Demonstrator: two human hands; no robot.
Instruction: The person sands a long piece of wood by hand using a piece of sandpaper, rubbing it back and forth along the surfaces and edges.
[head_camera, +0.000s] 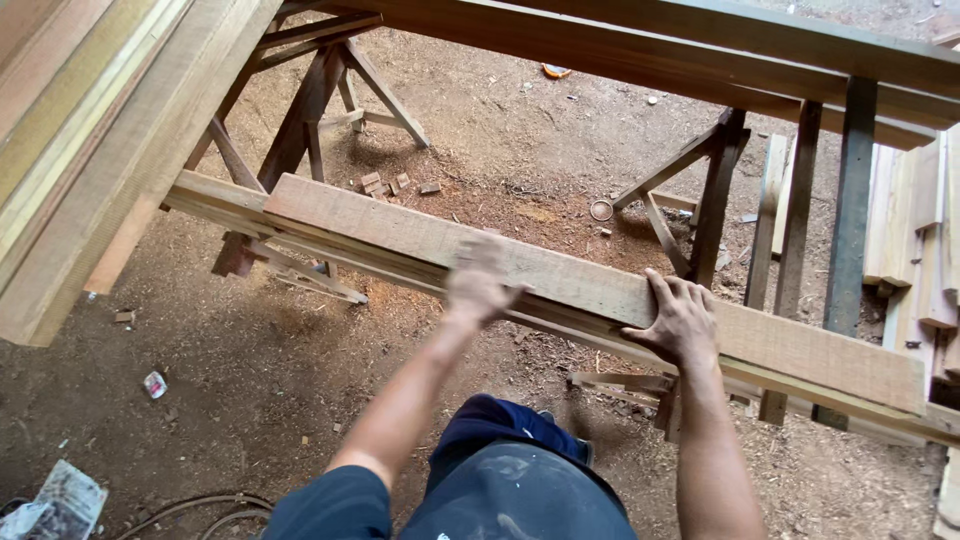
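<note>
A long rough wooden plank (400, 232) lies slantwise across two wooden sawhorses, on top of thinner boards. My left hand (478, 283) is blurred with motion and rests on the plank's near edge around its middle, fingers bent over the wood. Further right, my right hand (682, 320) is spread flat over the same near edge, fingers apart and pressing on the top face. Whether the left hand clasps the plank or only touches it is unclear.
Stacked planks (90, 130) fill the upper left, a second rack of long beams (700, 50) runs across the top, and more boards (925, 230) lie at right. Sawhorse legs (300, 120) stand below. The sawdust floor holds small offcuts (385, 184) and crumpled litter (60, 500).
</note>
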